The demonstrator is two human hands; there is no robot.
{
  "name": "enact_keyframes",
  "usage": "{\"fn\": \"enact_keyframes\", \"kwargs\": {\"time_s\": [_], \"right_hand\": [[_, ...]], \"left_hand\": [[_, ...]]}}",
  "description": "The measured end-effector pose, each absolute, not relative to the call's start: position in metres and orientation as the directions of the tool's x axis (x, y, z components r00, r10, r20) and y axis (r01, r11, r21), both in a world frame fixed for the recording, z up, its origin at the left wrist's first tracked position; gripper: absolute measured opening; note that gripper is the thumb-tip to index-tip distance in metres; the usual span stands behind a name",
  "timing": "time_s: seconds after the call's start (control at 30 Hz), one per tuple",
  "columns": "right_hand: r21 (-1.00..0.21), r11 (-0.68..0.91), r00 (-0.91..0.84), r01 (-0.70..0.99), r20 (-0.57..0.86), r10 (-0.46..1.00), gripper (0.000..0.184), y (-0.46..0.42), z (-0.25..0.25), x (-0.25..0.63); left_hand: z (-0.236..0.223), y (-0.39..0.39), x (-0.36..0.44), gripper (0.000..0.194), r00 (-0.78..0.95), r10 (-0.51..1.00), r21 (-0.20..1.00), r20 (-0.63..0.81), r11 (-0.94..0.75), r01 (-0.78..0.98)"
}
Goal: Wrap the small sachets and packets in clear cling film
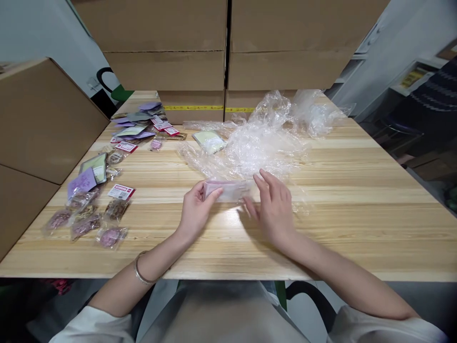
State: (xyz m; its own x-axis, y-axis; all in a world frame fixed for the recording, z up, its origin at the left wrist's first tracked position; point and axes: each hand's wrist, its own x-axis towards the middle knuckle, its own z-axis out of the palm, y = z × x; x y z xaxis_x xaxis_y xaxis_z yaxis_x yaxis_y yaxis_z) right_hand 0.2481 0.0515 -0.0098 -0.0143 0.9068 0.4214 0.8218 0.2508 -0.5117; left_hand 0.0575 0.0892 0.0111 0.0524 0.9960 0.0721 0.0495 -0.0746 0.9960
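My left hand (197, 209) grips a small, flat, clear plastic packet (232, 193) with a pinkish upper edge, thumb on top. What lies inside the packet is hard to make out. At the packet's right end is my right hand (274, 205), fingers apart and curved, with no hold on it that I can see. Just beyond both hands spreads a heap of crumpled clear plastic wrappers (262, 143). A pale green card packet (209, 142) lies at the heap's left side.
To the left lie several bagged pink items (111, 236) and a red-and-white labelled packet (121, 192). Farther back is a pile of purple and green cards (137, 126). Cardboard boxes (164, 69) wall off the far edge, and another box (43, 128) stands at left.
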Motion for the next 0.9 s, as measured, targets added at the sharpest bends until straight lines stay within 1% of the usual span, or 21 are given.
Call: {"fn": "enact_keyframes", "kwargs": {"time_s": [0.03, 0.1, 0.13, 0.2, 0.3, 0.37, 0.43, 0.53, 0.6, 0.67, 0.73, 0.77, 0.83, 0.9], "right_hand": [[-0.518, 0.283, -0.051, 0.807, 0.416, 0.908, 0.067, 0.048, -0.011, 0.244], [-0.608, 0.331, -0.137, 0.721, 0.343, 0.929, 0.077, 0.041, -0.012, 0.238], [-0.672, 0.325, -0.158, 0.665, 0.299, 0.941, 0.078, 0.039, -0.013, 0.237], [-0.789, 0.268, -0.144, 0.553, 0.226, 0.963, 0.075, 0.037, -0.015, 0.236], [-0.899, 0.183, -0.066, 0.398, 0.171, 0.983, 0.073, 0.04, -0.016, 0.237], [-0.945, 0.154, -0.028, 0.29, 0.153, 0.988, 0.076, 0.044, -0.015, 0.238], [-0.972, 0.133, -0.002, 0.192, 0.136, 0.991, 0.074, 0.048, -0.012, 0.239], [-0.989, 0.11, 0.054, 0.101, 0.116, 0.992, 0.061, 0.054, -0.003, 0.245], [-0.995, 0.071, 0.068, 0.067, 0.076, 0.995, 0.053, 0.058, 0.006, 0.254], [-0.998, -0.008, 0.004, 0.069, -0.008, 1.0, 0.045, 0.061, 0.015, 0.267], [-0.99, -0.089, -0.094, 0.112, -0.099, 0.991, 0.039, 0.061, 0.024, 0.283], [-0.984, -0.116, -0.131, 0.133, -0.133, 0.982, 0.037, 0.06, 0.027, 0.292], [-0.975, -0.158, -0.158, 0.158, -0.183, 0.97, 0.036, 0.06, 0.03, 0.312], [-0.966, -0.192, -0.108, 0.171, -0.212, 0.971, 0.034, 0.068, 0.031, 0.339]], "left_hand": [[0.012, 0.086, 0.061, 0.027, 0.008, 0.994, 0.993, 0.106, -0.106, 0.045], [0.013, 0.08, 0.068, 0.03, -0.051, 0.987, 0.988, 0.151, -0.149, 0.04], [0.012, 0.077, 0.072, 0.031, -0.065, 0.985, 0.987, 0.158, -0.156, 0.037], [0.01, 0.072, 0.078, 0.032, -0.065, 0.987, 0.989, 0.146, -0.145, 0.021], [0.005, 0.068, 0.086, 0.03, -0.023, 0.993, 0.993, 0.111, -0.112, -0.026], [0.002, 0.068, 0.091, 0.029, 0.01, 0.996, 0.994, 0.088, -0.087, -0.064], [0.002, 0.07, 0.096, 0.03, 0.05, 0.997, 0.992, 0.055, -0.048, -0.117], [0.006, 0.075, 0.101, 0.035, 0.152, 0.988, 0.977, -0.009, 0.042, -0.21], [0.012, 0.081, 0.103, 0.038, 0.228, 0.973, 0.972, -0.029, 0.081, -0.221], [0.016, 0.087, 0.105, 0.041, 0.291, 0.956, 0.983, -0.035, 0.086, -0.165], [0.018, 0.094, 0.107, 0.044, 0.375, 0.926, 0.997, -0.036, 0.061, -0.055], [0.018, 0.097, 0.108, 0.046, 0.422, 0.906, 1.0, -0.027, 0.022, 0.017], [0.016, 0.102, 0.11, 0.049, 0.491, 0.871, 0.978, 0.024, -0.122, 0.169], [0.013, 0.105, 0.11, 0.049, 0.522, 0.847, 0.92, 0.1, -0.279, 0.275]]}}
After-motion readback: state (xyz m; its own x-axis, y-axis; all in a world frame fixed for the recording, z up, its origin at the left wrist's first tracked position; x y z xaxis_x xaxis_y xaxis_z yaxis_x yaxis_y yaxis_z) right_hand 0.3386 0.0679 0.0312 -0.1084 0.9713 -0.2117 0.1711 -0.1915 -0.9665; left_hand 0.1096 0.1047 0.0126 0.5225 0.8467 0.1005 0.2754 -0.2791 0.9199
